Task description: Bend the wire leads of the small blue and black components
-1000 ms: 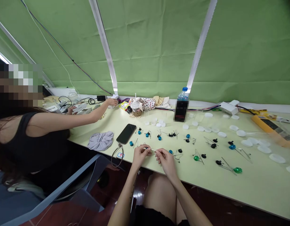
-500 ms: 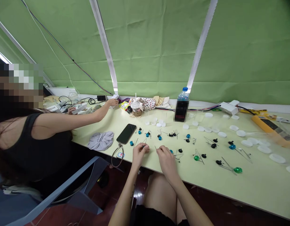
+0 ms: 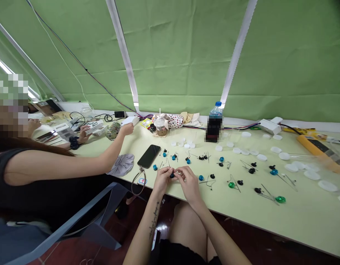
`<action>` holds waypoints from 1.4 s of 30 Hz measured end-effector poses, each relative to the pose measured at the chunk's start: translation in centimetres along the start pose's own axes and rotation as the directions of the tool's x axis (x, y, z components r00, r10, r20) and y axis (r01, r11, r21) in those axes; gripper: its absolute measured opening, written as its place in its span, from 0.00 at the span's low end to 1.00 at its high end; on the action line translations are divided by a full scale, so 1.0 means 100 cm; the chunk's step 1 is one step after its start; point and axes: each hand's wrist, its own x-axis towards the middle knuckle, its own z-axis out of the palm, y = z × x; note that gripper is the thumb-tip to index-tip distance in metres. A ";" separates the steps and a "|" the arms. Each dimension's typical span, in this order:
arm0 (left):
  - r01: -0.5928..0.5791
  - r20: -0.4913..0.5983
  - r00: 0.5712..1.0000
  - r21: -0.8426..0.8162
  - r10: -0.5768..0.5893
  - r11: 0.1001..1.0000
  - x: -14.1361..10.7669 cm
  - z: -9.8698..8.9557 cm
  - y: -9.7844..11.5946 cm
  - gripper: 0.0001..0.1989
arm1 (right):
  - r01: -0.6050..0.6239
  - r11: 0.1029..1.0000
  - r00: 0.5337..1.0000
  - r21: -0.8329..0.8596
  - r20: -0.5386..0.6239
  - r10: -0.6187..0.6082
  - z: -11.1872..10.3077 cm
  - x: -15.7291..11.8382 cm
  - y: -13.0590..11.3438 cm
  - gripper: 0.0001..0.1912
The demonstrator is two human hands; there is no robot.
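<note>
Above the table's front edge, my left hand (image 3: 162, 180) pinches a small black round plug (image 3: 172, 175) between thumb and fingers. A thin bent metal wire (image 3: 168, 162) sticks up behind these fingers; I cannot tell whether it is held. My right hand (image 3: 188, 184) is closed, its thumb and finger pressed together right beside the plug. The thin metal rod it carried a moment ago is mostly hidden by the fingers. Near the hands lie a blue faceted ball (image 3: 155, 167), another blue ball (image 3: 201, 177) and a black plug (image 3: 212, 176) by bent wires.
A phone (image 3: 149, 156) with a strap lies left of my hands. Rows of green balls (image 3: 280, 199), black plugs and wires spread to the right, with white discs (image 3: 261, 157) behind. A bottle (image 3: 217, 110) and a cup (image 3: 160, 127) stand at the back. A co-worker's arm (image 3: 103, 160) reaches in.
My right hand has moved left to meet my left hand, and the black plug now shows between them. The co-worker has leaned left, with the reaching hand drawn back a little.
</note>
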 end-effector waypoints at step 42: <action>-0.271 0.033 0.957 0.451 0.288 0.850 0.000 0.001 -0.005 0.16 | -0.179 0.974 0.984 0.141 0.000 0.181 -0.013 0.034 0.009 0.11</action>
